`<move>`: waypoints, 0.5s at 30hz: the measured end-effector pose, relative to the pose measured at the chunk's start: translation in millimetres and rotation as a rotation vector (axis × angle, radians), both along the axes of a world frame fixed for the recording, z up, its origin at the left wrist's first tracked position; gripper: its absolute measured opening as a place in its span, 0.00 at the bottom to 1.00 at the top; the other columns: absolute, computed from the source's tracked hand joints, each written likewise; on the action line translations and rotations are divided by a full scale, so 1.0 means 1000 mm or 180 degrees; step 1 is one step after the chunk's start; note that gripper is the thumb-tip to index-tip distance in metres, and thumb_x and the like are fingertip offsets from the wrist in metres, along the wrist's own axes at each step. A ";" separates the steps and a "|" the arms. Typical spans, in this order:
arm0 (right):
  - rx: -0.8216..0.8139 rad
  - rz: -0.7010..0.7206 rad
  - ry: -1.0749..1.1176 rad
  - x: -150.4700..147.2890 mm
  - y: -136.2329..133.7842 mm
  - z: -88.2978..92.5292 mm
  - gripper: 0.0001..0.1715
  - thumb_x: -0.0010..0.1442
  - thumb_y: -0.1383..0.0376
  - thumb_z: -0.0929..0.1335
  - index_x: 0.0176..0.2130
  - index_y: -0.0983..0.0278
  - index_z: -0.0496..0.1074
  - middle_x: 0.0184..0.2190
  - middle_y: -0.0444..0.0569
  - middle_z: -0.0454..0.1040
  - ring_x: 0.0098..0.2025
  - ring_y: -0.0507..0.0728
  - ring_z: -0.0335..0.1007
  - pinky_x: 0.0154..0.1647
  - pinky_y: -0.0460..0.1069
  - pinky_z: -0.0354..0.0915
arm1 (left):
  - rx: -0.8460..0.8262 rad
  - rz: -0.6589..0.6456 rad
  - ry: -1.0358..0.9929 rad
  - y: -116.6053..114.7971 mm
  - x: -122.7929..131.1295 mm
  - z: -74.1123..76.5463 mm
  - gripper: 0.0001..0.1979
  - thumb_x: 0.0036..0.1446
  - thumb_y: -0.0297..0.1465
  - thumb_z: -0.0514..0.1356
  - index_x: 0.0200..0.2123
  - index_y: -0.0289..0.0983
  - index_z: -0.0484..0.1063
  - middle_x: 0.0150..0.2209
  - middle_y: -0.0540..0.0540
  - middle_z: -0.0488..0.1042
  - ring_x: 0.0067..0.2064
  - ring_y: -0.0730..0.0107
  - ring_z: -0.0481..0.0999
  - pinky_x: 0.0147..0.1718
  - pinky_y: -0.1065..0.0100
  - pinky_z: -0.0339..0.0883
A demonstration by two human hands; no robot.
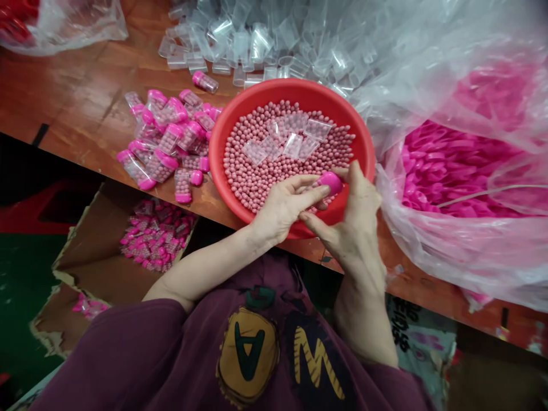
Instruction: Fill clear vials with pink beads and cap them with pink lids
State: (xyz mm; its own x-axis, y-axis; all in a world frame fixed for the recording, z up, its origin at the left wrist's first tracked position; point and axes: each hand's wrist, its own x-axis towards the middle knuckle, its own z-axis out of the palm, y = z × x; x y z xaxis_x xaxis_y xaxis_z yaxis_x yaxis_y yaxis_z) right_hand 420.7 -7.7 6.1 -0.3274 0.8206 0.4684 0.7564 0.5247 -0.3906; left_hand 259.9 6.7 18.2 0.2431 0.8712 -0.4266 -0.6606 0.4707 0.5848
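Note:
My left hand (282, 208) is closed around a small clear container whose rounded pink cap (330, 182) sticks out toward the right; the container's body is mostly hidden by the fingers. Beside the cap, my right hand (357, 220) has its thumb and fingers spread apart, the fingertips close to the cap. Both hands are over the front edge of a red basin (220, 171). Small pink beads (244, 137) fill the basin's bottom, and several clear empty tubes (293, 145) lie on them.
Left of the basin is a pile of bead-filled, pink-capped containers (171, 137) on the wooden table (94, 74). Clear tubes (257, 43) are heaped behind. A plastic bag (428, 240) of pink parts (454, 165) stands right. Below left, a cardboard box (94, 257) holds more containers.

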 end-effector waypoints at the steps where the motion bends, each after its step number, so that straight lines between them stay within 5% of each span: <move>1: 0.0028 -0.0024 -0.0110 0.001 -0.001 0.002 0.61 0.65 0.41 0.76 0.81 0.55 0.50 0.68 0.65 0.75 0.68 0.77 0.73 0.68 0.76 0.66 | 0.0010 -0.0049 0.0005 0.000 0.000 0.001 0.13 0.59 0.31 0.77 0.45 0.36 0.80 0.36 0.51 0.82 0.33 0.77 0.79 0.39 0.71 0.73; 9: 0.0444 -0.0311 -0.0064 -0.017 0.010 -0.021 0.42 0.66 0.57 0.72 0.74 0.62 0.64 0.61 0.64 0.79 0.61 0.73 0.78 0.65 0.71 0.69 | 0.0025 0.0077 0.0213 -0.001 0.004 0.003 0.16 0.58 0.32 0.78 0.44 0.36 0.76 0.33 0.53 0.78 0.32 0.78 0.77 0.38 0.71 0.72; 15: 0.0550 -0.0151 -0.0127 -0.003 0.014 -0.014 0.42 0.59 0.51 0.77 0.68 0.61 0.72 0.55 0.60 0.82 0.54 0.72 0.80 0.62 0.71 0.68 | 0.0555 -0.0098 0.0416 -0.001 -0.005 0.001 0.13 0.59 0.33 0.77 0.42 0.36 0.80 0.36 0.51 0.80 0.37 0.76 0.77 0.44 0.70 0.73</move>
State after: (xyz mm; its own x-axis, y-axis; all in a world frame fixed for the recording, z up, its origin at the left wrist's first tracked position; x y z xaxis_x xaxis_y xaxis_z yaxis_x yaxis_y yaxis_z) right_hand 417.3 6.2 -8.3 -0.3114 0.7440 0.5912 0.7950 0.5447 -0.2668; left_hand 254.8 5.7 19.6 0.2233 0.9275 -0.2997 -0.5606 0.3738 0.7389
